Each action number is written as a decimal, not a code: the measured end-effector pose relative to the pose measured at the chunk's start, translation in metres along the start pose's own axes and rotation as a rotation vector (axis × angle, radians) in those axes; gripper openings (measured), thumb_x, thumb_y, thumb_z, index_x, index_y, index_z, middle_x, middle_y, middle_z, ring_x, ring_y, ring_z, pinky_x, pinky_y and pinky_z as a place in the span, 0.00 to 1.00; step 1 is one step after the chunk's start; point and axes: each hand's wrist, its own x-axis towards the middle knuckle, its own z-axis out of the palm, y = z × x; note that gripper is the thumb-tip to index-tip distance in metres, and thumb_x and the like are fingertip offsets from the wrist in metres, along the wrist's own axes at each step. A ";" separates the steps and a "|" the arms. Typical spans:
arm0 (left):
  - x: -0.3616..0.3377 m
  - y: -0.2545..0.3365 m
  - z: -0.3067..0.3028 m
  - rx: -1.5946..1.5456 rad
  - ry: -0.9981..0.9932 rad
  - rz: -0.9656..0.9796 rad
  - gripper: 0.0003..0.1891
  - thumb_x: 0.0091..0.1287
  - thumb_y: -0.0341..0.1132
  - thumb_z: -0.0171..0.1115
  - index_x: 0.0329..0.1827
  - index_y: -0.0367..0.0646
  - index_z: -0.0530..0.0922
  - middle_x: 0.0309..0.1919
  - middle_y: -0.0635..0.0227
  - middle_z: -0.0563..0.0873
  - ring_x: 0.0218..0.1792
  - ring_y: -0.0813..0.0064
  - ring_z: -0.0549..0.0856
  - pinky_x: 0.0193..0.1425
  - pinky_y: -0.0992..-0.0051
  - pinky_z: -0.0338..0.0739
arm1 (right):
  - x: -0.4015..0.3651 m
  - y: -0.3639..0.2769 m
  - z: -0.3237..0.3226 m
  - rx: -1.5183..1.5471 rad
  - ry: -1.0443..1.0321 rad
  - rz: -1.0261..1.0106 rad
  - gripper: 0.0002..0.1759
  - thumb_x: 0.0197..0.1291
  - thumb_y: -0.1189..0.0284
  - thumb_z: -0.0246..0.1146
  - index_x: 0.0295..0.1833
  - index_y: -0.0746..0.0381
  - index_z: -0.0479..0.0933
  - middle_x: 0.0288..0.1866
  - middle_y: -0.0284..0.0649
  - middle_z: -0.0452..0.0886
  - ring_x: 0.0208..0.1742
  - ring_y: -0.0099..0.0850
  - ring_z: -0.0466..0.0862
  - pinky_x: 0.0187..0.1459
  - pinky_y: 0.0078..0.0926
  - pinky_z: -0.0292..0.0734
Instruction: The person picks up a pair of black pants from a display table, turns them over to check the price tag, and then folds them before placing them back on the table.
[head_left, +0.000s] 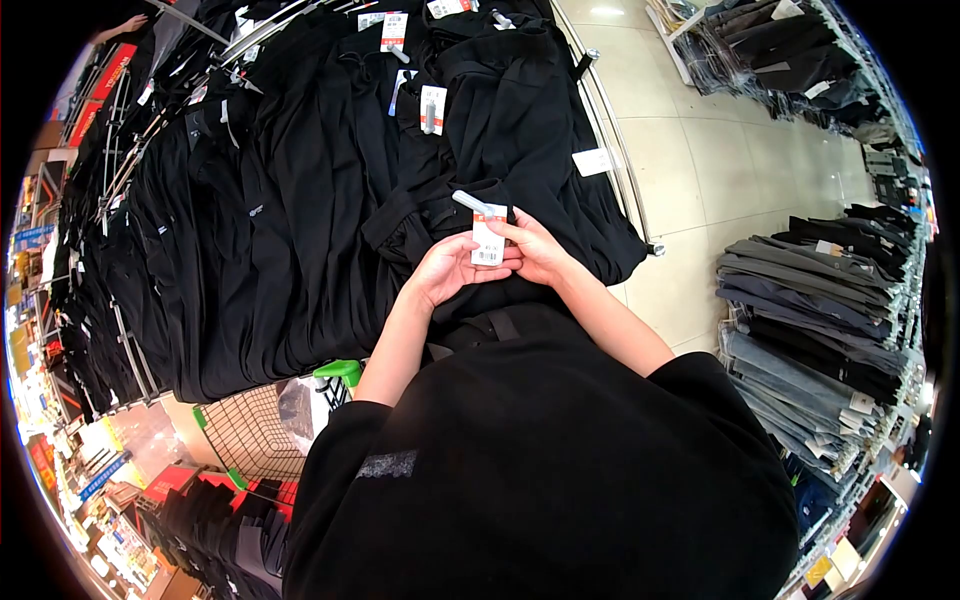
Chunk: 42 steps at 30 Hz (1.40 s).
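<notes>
Between my two hands is a white and orange price tag (488, 238) with a barcode at its lower end. A grey plastic security tag (474, 203) sticks out at its top. My left hand (447, 268) pinches the tag's left edge, its fingers partly behind it. My right hand (535, 250) grips the right side with the thumb on the front. Just behind the hands lie black trousers (400, 220) with a gathered waistband; the tag appears attached to them, though the joint is hidden. More black trousers (320, 180) hang in a dense row to the left.
A metal rail (610, 130) edges the rack on the right, beside a tiled floor (665, 170). Folded trousers (800, 290) fill shelves at the far right. A shopping cart (255, 430) with green corners stands at lower left, near more dark clothes (215, 530).
</notes>
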 end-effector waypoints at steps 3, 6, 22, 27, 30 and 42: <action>0.000 0.000 0.000 0.002 -0.004 -0.002 0.25 0.68 0.31 0.45 0.67 0.26 0.64 0.57 0.38 0.79 0.58 0.47 0.82 0.66 0.56 0.76 | 0.000 0.000 0.000 0.006 -0.009 -0.007 0.12 0.66 0.71 0.64 0.53 0.59 0.75 0.46 0.38 0.83 0.45 0.28 0.86 0.44 0.27 0.84; 0.000 0.000 0.000 0.001 -0.004 0.003 0.25 0.68 0.31 0.45 0.67 0.26 0.64 0.57 0.38 0.79 0.58 0.47 0.82 0.66 0.55 0.76 | 0.000 0.000 0.000 0.004 -0.015 -0.009 0.11 0.66 0.71 0.64 0.52 0.59 0.75 0.46 0.37 0.83 0.44 0.28 0.86 0.44 0.27 0.84; -0.001 0.000 0.000 0.058 -0.001 0.028 0.26 0.62 0.23 0.43 0.66 0.24 0.64 0.57 0.38 0.79 0.58 0.47 0.81 0.67 0.56 0.76 | 0.000 0.000 0.001 -0.014 -0.010 -0.015 0.11 0.67 0.71 0.63 0.52 0.59 0.74 0.47 0.37 0.82 0.46 0.28 0.85 0.46 0.27 0.83; 0.000 -0.001 -0.003 0.050 -0.003 0.027 0.26 0.62 0.24 0.44 0.66 0.25 0.64 0.57 0.38 0.79 0.58 0.47 0.81 0.67 0.56 0.76 | 0.001 0.001 0.000 -0.001 -0.013 -0.015 0.12 0.65 0.72 0.65 0.53 0.59 0.75 0.47 0.36 0.82 0.46 0.27 0.85 0.46 0.26 0.83; 0.000 -0.001 -0.002 0.032 -0.003 0.010 0.26 0.65 0.27 0.45 0.67 0.26 0.64 0.57 0.39 0.79 0.58 0.48 0.81 0.67 0.56 0.75 | 0.001 0.001 -0.001 0.000 -0.019 -0.017 0.12 0.65 0.72 0.65 0.52 0.59 0.75 0.47 0.36 0.82 0.45 0.27 0.85 0.46 0.26 0.83; -0.002 0.002 -0.001 0.036 -0.025 -0.005 0.26 0.69 0.36 0.49 0.68 0.30 0.65 0.58 0.41 0.79 0.58 0.47 0.81 0.67 0.55 0.74 | -0.001 -0.001 0.001 -0.007 -0.001 0.002 0.11 0.66 0.72 0.64 0.53 0.58 0.75 0.46 0.36 0.83 0.43 0.27 0.86 0.44 0.26 0.83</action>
